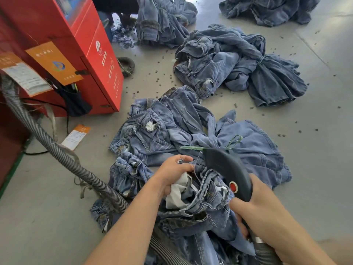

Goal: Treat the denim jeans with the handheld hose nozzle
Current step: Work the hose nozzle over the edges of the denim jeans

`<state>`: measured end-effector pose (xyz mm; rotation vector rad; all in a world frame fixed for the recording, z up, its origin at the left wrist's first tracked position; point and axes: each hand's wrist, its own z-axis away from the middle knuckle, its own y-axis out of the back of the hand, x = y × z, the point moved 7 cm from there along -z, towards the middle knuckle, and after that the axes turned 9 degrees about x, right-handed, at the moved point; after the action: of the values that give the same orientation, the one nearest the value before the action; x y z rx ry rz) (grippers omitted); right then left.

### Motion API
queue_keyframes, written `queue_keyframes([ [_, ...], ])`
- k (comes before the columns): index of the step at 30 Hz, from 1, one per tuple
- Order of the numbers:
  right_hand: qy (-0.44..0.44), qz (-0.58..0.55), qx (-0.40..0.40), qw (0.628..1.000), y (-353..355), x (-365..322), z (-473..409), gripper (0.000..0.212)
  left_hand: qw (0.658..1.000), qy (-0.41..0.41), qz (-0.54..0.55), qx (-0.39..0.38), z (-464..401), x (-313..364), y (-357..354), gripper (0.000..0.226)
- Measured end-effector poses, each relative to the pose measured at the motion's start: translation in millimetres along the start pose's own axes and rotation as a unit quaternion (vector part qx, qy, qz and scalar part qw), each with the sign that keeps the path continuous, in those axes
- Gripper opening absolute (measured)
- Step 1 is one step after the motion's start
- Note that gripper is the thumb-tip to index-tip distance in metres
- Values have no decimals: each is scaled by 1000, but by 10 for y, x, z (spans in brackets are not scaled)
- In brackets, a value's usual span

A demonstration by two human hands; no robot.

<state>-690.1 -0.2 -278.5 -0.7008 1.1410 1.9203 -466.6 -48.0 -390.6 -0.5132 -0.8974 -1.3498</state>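
A heap of blue denim jeans (200, 213) lies on the floor right below me. My left hand (172, 174) grips the waistband and white pocket lining (178, 194) of the top pair, holding it open. My right hand (254, 205) grips the handle of a black hose nozzle (226, 169) with a red button, its tip pointing away over the jeans. The nozzle's grey ribbed hose (57, 150) runs left across the floor.
A red machine cabinet (80, 48) with orange tags stands at the left. More jeans bundles lie ahead: one tied with green string (191, 129), another (238, 64) and two at the back. Small dark pellets (162, 81) scatter over the grey concrete floor.
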Motion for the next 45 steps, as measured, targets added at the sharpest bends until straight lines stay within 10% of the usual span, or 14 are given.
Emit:
queue_keyframes([
  [8, -6, 23, 90, 996, -50, -13, -572, 21, 994, 40, 81, -63, 49, -151, -19, 31],
  [15, -38, -119, 60, 990, 122, 153, -181, 22, 987, -104, 9, 124, 11, 75, 392, 29],
  [18, -38, -115, 51, 991, 3, 225, -70, 22, 879, -333, -208, 271, 379, 301, 544, 26],
  [22, -50, -119, 35, 991, -126, 294, -22, 21, 833, -376, -396, 91, 636, 109, 261, 55],
  [26, -41, -124, 45, 990, -74, 251, 16, 20, 752, -456, -451, 153, 878, 134, 28, 72],
  [31, -34, -137, 59, 988, 71, 165, 138, 21, 919, -218, -324, 57, 587, -98, -77, 40],
  [35, -48, -94, 11, 994, -42, 199, 319, 23, 977, -117, -178, 24, 445, -191, -60, 14],
  [39, -32, 18, -40, 999, -347, 173, 340, 24, 999, -42, 0, -31, 468, -338, -91, 24],
  [45, -67, -134, -24, 988, -316, 109, 128, 22, 977, 60, 204, -18, 449, -546, -34, 24],
])
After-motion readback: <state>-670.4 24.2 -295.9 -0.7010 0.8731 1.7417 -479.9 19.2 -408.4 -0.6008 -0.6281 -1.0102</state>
